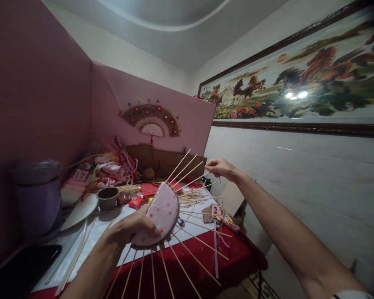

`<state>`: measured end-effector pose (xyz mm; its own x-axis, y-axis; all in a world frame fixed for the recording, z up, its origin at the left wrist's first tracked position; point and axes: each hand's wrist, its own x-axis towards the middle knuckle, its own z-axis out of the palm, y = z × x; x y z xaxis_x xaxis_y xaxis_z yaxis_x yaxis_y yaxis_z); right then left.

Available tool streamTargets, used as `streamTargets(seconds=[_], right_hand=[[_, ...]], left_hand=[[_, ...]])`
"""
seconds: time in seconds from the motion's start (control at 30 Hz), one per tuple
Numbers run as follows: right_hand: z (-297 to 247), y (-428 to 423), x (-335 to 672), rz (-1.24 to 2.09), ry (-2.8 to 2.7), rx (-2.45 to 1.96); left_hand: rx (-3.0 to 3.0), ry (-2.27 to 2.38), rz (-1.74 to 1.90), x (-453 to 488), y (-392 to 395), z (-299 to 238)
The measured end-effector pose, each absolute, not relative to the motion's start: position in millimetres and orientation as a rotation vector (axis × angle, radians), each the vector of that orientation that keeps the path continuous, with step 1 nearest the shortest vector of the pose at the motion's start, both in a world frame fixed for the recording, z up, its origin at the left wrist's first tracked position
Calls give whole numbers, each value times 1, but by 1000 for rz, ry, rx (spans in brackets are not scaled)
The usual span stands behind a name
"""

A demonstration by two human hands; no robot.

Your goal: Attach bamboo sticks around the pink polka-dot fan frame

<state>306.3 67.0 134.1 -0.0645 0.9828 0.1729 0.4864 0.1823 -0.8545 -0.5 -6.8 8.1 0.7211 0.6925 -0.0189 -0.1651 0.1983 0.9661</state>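
Observation:
My left hand point(141, 226) grips a half-round fan base point(165, 209), thumb on its front. The base is covered in pale cloth with pink-red spots, and brown cardboard shows along its edge. Several thin wooden sticks point(187, 249) spread from its curved side like rays. At the upper right, my right hand point(221, 168) has its fingers pinched together beside the tips of the upper sticks. What lies between those fingertips is too small to make out.
A finished fan point(152, 120) hangs on the pink board. On the table stand a dark cup point(108, 198), loose sticks point(193, 201), a red packet point(136, 202) and flowered ribbon point(226, 218). A phone point(25, 265) lies front left, near a lidded purple bin point(37, 199).

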Motion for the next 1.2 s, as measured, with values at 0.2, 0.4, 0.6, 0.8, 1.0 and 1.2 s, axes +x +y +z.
streamTargets(seconds=[0.2, 0.4, 0.6, 0.8, 1.0, 1.2], right_hand=[[140, 68, 304, 656, -1758, -1302], [146, 56, 304, 303, -1964, -1327], [145, 51, 319, 449, -2080, -1459], [136, 43, 331, 723, -1981, -1501], [128, 36, 336, 977, -1857, -1469], [142, 22, 315, 1244, -1707, -1472]], left_hand=[[1250, 573, 619, 0, -10, 9], [1285, 513, 613, -5, -2, 2], [1299, 529, 629, -6, -3, 3], [1302, 594, 661, -7, -2, 3], [1329, 647, 645, -3, -6, 8], [1361, 673, 637, -2, -5, 6]])
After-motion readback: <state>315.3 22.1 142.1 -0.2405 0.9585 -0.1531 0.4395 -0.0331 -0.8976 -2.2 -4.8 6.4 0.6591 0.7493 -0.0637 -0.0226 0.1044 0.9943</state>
